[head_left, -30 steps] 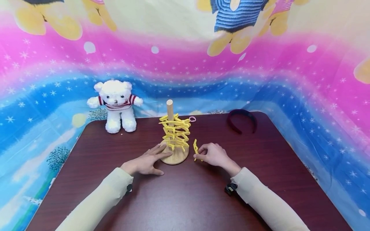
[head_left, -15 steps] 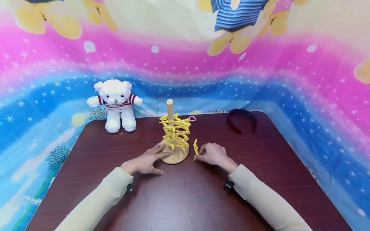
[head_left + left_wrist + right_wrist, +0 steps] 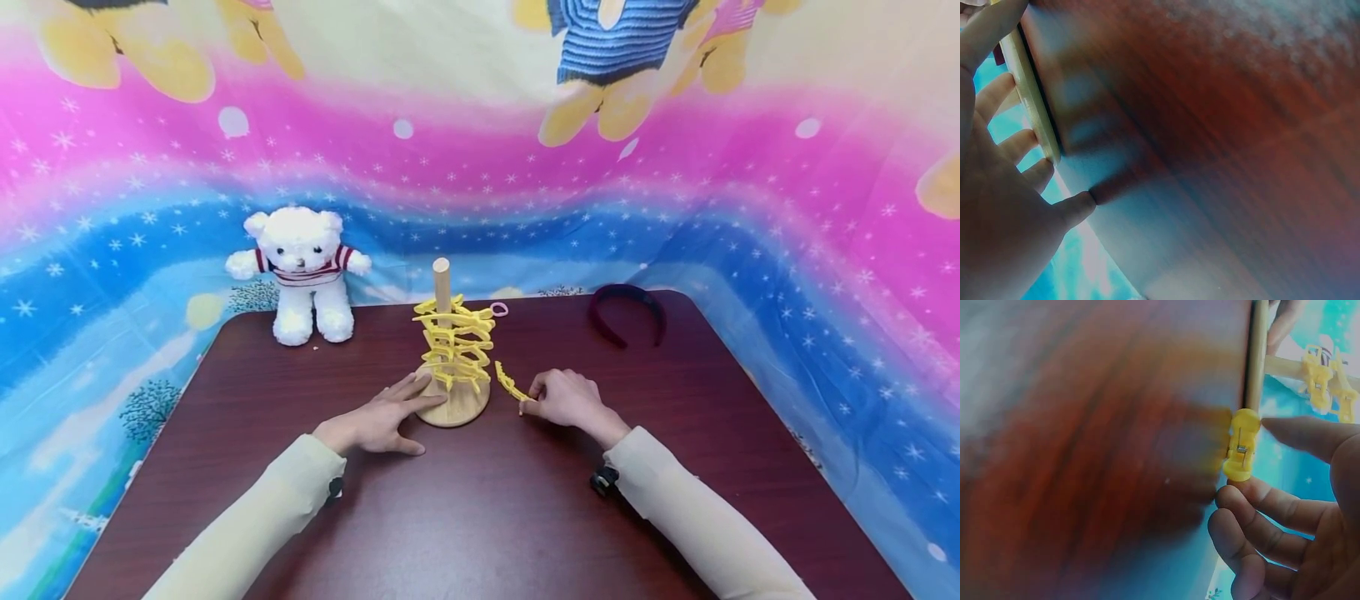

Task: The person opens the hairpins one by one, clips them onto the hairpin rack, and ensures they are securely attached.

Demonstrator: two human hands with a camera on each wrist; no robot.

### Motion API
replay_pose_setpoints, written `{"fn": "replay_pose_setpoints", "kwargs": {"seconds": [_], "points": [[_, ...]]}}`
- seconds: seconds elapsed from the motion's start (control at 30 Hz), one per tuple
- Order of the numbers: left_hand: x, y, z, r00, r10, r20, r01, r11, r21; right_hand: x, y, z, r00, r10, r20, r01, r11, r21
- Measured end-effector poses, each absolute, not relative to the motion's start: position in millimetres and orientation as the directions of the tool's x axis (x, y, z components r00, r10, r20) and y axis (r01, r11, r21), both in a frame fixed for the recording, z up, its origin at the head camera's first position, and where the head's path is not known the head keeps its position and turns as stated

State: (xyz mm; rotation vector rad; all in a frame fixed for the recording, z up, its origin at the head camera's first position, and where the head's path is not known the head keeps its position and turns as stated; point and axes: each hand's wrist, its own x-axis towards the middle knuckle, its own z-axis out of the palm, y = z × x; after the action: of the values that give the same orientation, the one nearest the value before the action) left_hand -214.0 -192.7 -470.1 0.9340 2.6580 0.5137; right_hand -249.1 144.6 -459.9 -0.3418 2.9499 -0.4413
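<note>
A round wooden stand [image 3: 467, 408] with an upright post stands mid-table, and several yellow hair clips [image 3: 459, 335] surround the post in a stack. My left hand [image 3: 373, 422] has its fingers spread, with fingertips on the left of the stand's base. To the right of the base, my right hand [image 3: 570, 398] holds one more yellow hair clip [image 3: 510, 383] by its near end. In the right wrist view that end of the clip [image 3: 1242, 447], with a small metal spring, sits between thumb and index finger.
At the back left stands a white teddy bear [image 3: 300, 279] in a striped top. A pink ring [image 3: 499, 310] lies behind the stand. The dark red headband [image 3: 628, 315] is at the back right of the brown table [image 3: 450, 517].
My right hand has shifted slightly right, and the held clip has tilted so its far end leans left toward the stand. The left hand has stayed in place.
</note>
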Motion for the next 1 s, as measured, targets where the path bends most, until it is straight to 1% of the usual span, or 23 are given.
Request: {"fn": "replay_pose_setpoints", "kwargs": {"seconds": [0.27, 0.5, 0.73, 1.0], "points": [[-214.0, -192.4, -471.7, -0.754, 0.641, -0.146, 0.543, 0.733, 0.41, -246.2, 142.0, -461.2, -0.964, -0.241, -0.113, -0.209, 0.948, -0.238], [-213.7, -193.0, -472.5, -0.752, 0.644, -0.142, 0.547, 0.73, 0.411, -246.9, 142.9, -460.8, -0.963, -0.247, -0.11, -0.218, 0.949, -0.227], [-213.9, -192.6, -472.4, -0.752, 0.643, -0.145, 0.548, 0.732, 0.406, -251.3, 149.5, -457.6, -0.968, -0.24, -0.078, -0.212, 0.94, -0.269], [-213.9, -192.9, -472.1, -0.752, 0.647, -0.128, 0.555, 0.726, 0.406, -253.3, 158.2, -451.9, -0.973, -0.228, 0.031, -0.225, 0.916, -0.332]]}}
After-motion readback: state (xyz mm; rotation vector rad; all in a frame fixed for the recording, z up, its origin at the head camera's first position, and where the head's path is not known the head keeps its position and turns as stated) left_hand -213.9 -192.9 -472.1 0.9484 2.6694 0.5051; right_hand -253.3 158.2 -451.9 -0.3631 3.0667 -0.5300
